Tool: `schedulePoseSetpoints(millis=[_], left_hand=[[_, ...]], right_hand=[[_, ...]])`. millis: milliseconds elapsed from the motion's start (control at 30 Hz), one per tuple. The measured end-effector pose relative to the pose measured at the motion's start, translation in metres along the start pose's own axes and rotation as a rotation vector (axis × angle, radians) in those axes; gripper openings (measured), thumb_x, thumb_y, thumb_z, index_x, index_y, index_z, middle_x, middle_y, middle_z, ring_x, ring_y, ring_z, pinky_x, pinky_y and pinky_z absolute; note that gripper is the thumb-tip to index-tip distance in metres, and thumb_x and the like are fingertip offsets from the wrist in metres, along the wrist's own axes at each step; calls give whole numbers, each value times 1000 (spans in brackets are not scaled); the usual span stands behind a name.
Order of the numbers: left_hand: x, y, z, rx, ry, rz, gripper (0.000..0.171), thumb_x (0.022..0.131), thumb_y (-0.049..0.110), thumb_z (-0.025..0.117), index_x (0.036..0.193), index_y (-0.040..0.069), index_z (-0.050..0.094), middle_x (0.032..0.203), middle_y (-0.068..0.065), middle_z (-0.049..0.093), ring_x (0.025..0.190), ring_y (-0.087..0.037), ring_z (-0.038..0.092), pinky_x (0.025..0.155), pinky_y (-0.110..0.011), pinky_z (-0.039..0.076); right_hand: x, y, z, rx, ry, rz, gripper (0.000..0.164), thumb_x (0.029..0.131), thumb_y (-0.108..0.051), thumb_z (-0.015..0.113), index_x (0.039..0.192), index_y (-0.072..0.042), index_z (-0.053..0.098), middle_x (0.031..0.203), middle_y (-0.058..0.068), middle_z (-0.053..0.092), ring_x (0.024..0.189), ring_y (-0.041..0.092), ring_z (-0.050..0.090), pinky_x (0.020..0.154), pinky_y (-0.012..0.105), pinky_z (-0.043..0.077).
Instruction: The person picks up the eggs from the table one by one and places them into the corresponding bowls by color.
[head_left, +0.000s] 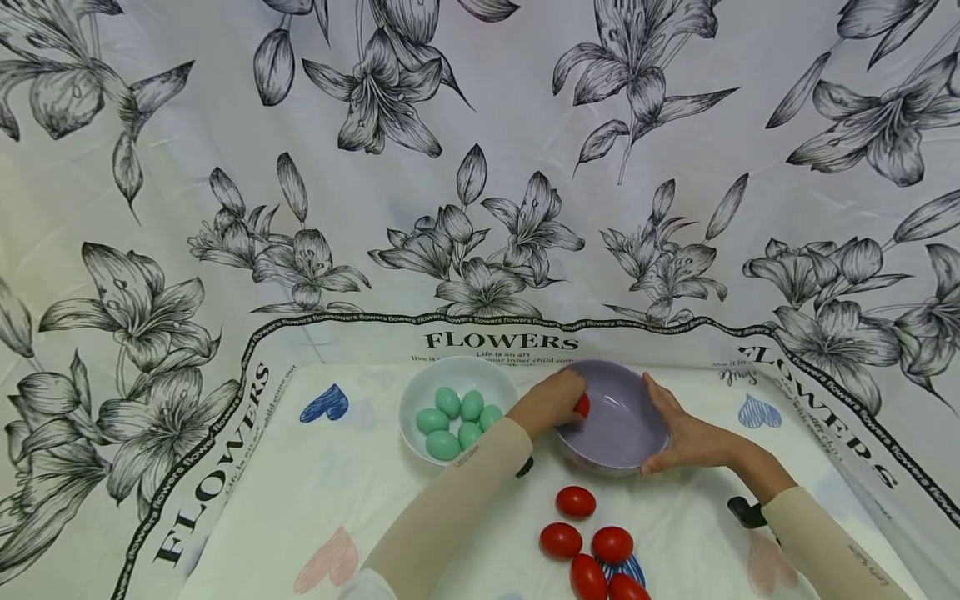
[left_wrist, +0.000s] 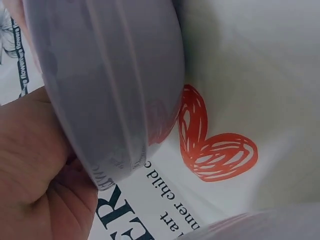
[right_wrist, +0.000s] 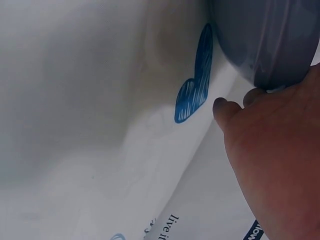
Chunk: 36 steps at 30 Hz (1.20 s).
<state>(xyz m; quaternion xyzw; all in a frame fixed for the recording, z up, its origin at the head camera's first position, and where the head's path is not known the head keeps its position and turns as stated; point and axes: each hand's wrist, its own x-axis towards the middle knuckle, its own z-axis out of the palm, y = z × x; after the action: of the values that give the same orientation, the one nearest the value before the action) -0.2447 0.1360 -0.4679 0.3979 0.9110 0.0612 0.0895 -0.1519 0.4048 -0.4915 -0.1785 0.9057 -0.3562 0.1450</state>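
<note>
A light purple bowl (head_left: 618,421) stands on the patterned cloth. My left hand (head_left: 557,402) reaches over its left rim, fingers curled about a red egg (head_left: 582,406) inside; in the left wrist view the bowl's outer wall (left_wrist: 115,85) hides the egg. On the right side of the bowl, my right hand (head_left: 692,437) holds the wall, thumb at the front and fingers towards the back. The right wrist view shows this hand (right_wrist: 280,145) against the bowl (right_wrist: 265,40). Several loose red eggs lie in front, one red egg (head_left: 576,502) nearest the bowl.
Left of the purple bowl is a white bowl (head_left: 408,417) with several green eggs (head_left: 443,445), partly behind my left forearm. More red eggs (head_left: 588,577) reach the near edge of the view. A flower-printed cloth (head_left: 480,167) rises behind the bowls.
</note>
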Motion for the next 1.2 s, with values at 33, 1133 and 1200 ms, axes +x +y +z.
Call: schedulePoseSetpoints(millis=[33,1133,1200], left_hand=[[-1,-1,0,-14,6,10,34,90,34,88,107,10,72,98,2,65,88,-8,57,75,-19,50],[-129,2,8,-309,-153,530,60,98,18,78,154,21,58,156,16,54,145,4,43,115,-14,36],[-130,1,10,-271,-164,521,63,96,16,80,155,23,57,157,17,53,145,4,42,116,-15,35]], right_hand=[[0,-1,0,-1,-1,5,154,72,-36,98,167,-14,-21,171,31,-10,154,60,7,112,77,31],[-2,-1,7,-30,24,-13,149,73,-38,96,167,-3,-14,170,33,-5,152,64,10,111,80,30],[-2,-2,7,-30,24,-17,149,73,-37,96,167,-4,-15,171,32,-6,152,64,10,111,80,30]])
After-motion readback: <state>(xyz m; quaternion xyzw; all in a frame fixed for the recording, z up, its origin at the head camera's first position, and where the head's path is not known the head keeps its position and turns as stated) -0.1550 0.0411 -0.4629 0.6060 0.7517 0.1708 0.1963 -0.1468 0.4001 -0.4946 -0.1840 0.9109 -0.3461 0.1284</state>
